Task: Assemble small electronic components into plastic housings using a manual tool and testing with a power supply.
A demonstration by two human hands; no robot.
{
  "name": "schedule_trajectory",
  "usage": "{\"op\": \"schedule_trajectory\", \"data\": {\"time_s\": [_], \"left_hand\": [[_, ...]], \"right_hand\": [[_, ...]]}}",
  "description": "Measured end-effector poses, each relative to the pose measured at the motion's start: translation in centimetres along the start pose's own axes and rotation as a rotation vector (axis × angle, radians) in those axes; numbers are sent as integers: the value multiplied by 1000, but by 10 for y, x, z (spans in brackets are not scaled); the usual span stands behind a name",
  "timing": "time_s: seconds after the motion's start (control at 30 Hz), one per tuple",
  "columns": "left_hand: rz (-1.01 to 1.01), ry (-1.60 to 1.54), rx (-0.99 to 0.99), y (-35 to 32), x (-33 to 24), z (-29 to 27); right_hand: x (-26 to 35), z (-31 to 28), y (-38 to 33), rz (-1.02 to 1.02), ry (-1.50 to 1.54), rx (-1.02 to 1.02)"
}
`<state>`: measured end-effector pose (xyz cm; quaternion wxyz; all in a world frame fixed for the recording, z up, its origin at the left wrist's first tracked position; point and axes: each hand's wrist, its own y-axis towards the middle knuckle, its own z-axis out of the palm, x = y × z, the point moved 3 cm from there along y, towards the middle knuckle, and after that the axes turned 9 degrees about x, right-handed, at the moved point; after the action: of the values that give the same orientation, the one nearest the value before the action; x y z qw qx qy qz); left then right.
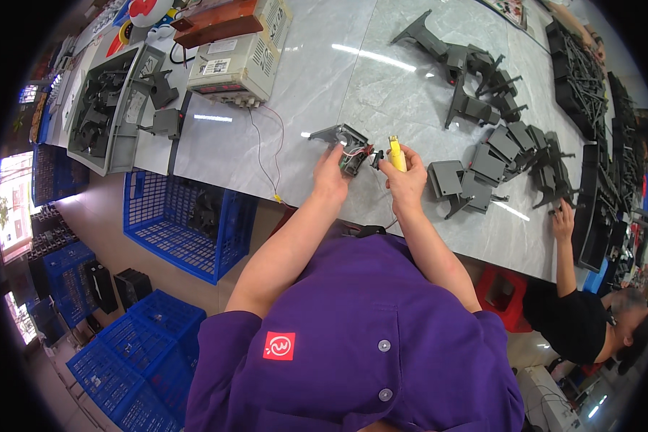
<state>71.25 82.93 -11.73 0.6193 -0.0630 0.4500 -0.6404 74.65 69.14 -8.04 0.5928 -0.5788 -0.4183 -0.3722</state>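
My left hand [330,176] is closed on the near left side of an open dark grey plastic housing [347,137]. Thin wires and a bit of green circuit board show inside it, above the marble-patterned table. In my right hand [408,181] is a yellow-handled tool [396,154], pointing away from me; its exact kind is unclear. A small black part [377,158] sits at the right thumb and fingertips, close to the housing's right edge. Whether the fingers pinch it or only touch it is hard to see.
A beige metal instrument [241,61] with thin leads stands at the back left, beside a grey bin [115,108] of dark parts. Dark grey housings [486,162] cluster at right. Blue crates [187,216] stand below the table's left edge. A co-worker's hand [563,219] reaches in at right.
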Motion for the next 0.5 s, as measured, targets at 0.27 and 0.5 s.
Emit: {"op": "schedule_trajectory", "data": {"time_s": [0.27, 0.5], "left_hand": [[59, 255, -111, -66, -1, 8], [-314, -122, 270, -32, 18, 26]], "right_hand": [[0, 0, -1, -12, -19, -20], [4, 1, -18, -131, -84, 66]]}}
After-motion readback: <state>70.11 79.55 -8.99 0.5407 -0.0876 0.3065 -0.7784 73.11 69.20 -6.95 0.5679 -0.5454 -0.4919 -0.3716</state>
